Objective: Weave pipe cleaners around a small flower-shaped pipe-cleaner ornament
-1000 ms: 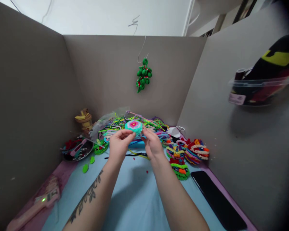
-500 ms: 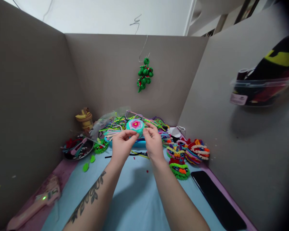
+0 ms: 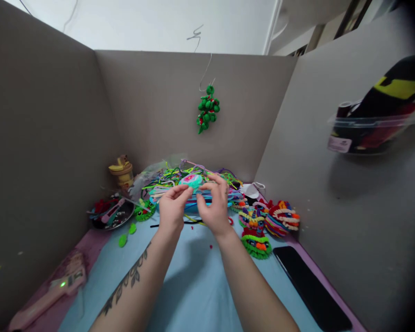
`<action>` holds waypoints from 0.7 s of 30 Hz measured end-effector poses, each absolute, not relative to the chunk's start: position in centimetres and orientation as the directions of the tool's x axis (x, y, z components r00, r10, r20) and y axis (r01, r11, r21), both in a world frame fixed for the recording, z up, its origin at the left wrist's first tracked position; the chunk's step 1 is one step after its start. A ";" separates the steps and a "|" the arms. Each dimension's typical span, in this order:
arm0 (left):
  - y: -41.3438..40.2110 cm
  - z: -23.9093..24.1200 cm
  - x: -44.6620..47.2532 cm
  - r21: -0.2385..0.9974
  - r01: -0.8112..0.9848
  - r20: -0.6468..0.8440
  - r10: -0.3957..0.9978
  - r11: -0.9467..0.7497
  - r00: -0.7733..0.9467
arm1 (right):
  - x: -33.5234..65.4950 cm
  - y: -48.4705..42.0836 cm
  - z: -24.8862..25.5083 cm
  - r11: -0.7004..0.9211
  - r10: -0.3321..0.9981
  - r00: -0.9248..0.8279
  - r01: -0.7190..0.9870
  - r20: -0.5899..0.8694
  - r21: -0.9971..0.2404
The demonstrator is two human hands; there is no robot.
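A small round craft piece (image 3: 191, 180) in teal, with pink and white rings like a flower, is held up over the far part of the work surface. My left hand (image 3: 172, 205) pinches its near edge between thumb and fingers. At the right side of the piece is my right hand (image 3: 214, 203), its fingers curved and its thumb apart from them. One fingertip is close to the teal rim; whether it touches I cannot tell. The round piece is tilted, so its patterned face shows only at a slant.
Behind the hands lies a heap of coloured pipe cleaners (image 3: 166, 177). Finished fuzzy faces (image 3: 257, 243) and a black phone (image 3: 311, 286) are on the right. On the left are a metal bowl (image 3: 124, 216), green leaf pieces (image 3: 123, 240) and a pink glue gun (image 3: 51, 295).
The round piece has tilted away from facing me and shifted slightly left. My right hand's thumb and fingers have come apart from its edge, while my left hand still pinches it.
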State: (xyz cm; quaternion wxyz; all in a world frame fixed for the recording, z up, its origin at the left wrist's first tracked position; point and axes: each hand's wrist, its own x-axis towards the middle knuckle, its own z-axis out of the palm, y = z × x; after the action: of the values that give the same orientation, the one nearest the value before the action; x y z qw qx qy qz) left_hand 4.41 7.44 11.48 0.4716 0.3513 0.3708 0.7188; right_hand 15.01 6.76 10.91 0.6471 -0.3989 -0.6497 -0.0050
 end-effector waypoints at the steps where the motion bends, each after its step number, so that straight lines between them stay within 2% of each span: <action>1: 7.4 11.6 4.4 0.860 -0.435 0.142 0.944 -0.267 -0.298 | 14.9 6.7 10.8 0.683 0.493 0.111 0.565 0.863 -0.463; 3: 7.2 11.7 4.5 0.854 -0.455 0.134 0.952 -0.251 -0.275 | 14.6 6.7 10.6 0.663 0.483 0.080 0.617 0.872 -0.424; 8: 6.9 11.7 4.7 0.861 -0.436 0.151 0.951 -0.260 -0.269 | 14.6 6.8 10.1 0.618 0.487 0.139 0.643 0.862 -0.453; 11: 6.9 11.5 4.9 0.865 -0.406 0.187 0.940 -0.295 -0.285 | 14.7 6.6 10.3 0.649 0.472 0.161 0.601 0.867 -0.465; 13: 7.0 11.3 5.0 0.867 -0.391 0.206 0.936 -0.310 -0.286 | 14.8 6.5 10.5 0.673 0.482 0.225 0.524 0.846 -0.523; 15: 6.9 11.2 5.1 0.876 -0.373 0.213 0.940 -0.305 -0.268 | 15.0 6.7 10.8 0.667 0.555 0.340 0.362 0.759 -0.651; 17: 6.8 11.2 5.3 0.885 -0.353 0.225 0.943 -0.303 -0.244 | 15.3 7.3 11.0 0.607 0.703 0.425 0.060 0.570 -0.793; 19: 6.8 11.1 5.5 0.885 -0.339 0.247 0.939 -0.319 -0.239 | 15.6 7.9 11.1 0.459 0.866 0.362 -0.299 0.346 -0.837; 21: 6.8 10.9 5.6 0.882 -0.334 0.258 0.934 -0.333 -0.249 | 15.8 8.4 11.1 0.302 0.949 0.243 -0.502 0.203 -0.811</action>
State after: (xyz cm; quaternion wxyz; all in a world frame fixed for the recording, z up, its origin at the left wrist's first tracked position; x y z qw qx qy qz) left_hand 5.60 6.83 10.92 0.4507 0.4149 0.3614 0.7030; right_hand 15.84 8.43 11.09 0.7236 -0.3129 -0.3571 0.5010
